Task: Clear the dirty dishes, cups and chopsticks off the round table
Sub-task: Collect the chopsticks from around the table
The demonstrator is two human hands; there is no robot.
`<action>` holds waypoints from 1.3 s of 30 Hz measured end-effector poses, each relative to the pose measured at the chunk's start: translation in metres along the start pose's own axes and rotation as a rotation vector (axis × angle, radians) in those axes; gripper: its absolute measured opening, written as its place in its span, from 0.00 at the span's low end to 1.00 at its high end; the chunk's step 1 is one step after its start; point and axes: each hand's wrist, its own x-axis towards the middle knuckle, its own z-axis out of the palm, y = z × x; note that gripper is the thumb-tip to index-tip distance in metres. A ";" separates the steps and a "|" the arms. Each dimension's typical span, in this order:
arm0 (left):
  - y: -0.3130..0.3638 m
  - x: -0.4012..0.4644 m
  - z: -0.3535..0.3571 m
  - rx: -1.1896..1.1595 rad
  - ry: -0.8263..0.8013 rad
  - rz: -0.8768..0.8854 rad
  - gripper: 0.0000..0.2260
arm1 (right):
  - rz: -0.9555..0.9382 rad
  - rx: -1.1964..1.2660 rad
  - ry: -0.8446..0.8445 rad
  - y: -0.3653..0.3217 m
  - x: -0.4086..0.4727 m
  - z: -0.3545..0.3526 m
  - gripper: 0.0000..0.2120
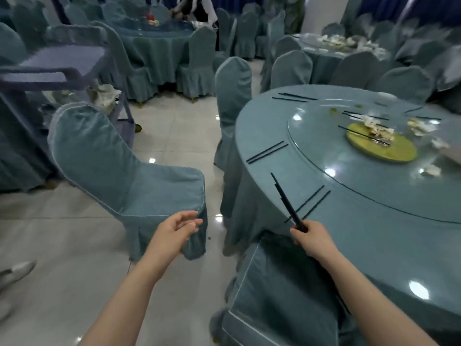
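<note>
chopsticks, thin and black, gripped by right hand.

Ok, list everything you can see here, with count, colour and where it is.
Round table: one, blue-green cloth, right.
Turntable: one, glass, on the table.
Yellow disc: one, at the turntable's centre.
Loose chopsticks: several black pairs, along the table edge and on the turntable.
Crumpled napkins: several, white, on the turntable.
Held chopsticks: black bundle, in the right hand; count unclear.
Near chair: one, blue-green cover, left of the table.
Cart: one, grey-blue, far left.
Other tables: two, same cloth, background, chairs around them.
Person: one, at the far table.
Left hand: fingers loose, holding nothing.
Right hand: grips the chopsticks.
</note>
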 end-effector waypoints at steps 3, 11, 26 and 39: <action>0.008 0.043 -0.012 0.044 -0.095 -0.021 0.10 | 0.109 0.016 0.036 -0.005 0.005 0.011 0.05; 0.018 0.159 0.000 0.136 -0.295 -0.065 0.09 | 0.399 0.036 0.273 0.023 0.065 0.016 0.07; 0.040 0.324 0.079 0.460 -0.493 0.076 0.18 | 0.697 -0.020 0.363 0.036 0.201 0.033 0.26; 0.025 0.482 0.197 1.017 -0.572 0.248 0.24 | 0.892 -0.122 0.321 0.022 0.219 0.033 0.11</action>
